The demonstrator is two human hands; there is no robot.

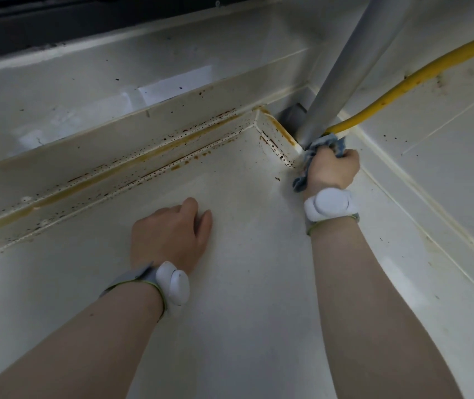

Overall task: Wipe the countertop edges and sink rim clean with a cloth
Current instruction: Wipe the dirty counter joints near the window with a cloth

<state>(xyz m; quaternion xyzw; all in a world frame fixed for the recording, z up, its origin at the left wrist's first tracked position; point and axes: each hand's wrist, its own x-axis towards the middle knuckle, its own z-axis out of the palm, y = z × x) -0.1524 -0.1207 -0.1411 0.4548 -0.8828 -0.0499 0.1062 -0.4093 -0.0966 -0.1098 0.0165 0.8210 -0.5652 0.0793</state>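
Cream-white countertop (244, 312) filled most of the view, smooth and glossy, and every place below is given from the grey metal pipe (353, 67) that slanted down into the back right corner. Far to the pipe's left, a raised ledge (114, 156) ran along the back of the counter, streaked with yellow-brown grime and speckled with dark spots along its seams. Nearer, below and left of the pipe, the left hand (171, 236) rested knuckles-up on the bare counter, its fingers loosely curled under and holding nothing; a white puck-shaped device on a grey strap (172, 286) sat on that wrist. The ledge turned a corner just left of the pipe's foot, where the stains were thickest. At the foot of the pipe itself, the right hand (332, 171) was clenched round a blue-grey cloth (315, 152), bunched and pressed against the base of the pipe, with a loose tail of cloth hanging out by the wrist. That wrist carried a second white device (330, 207). Behind the pipe a yellow hose (420, 76) rose away to the right along the spotted white wall. No sink or other container showed in view.
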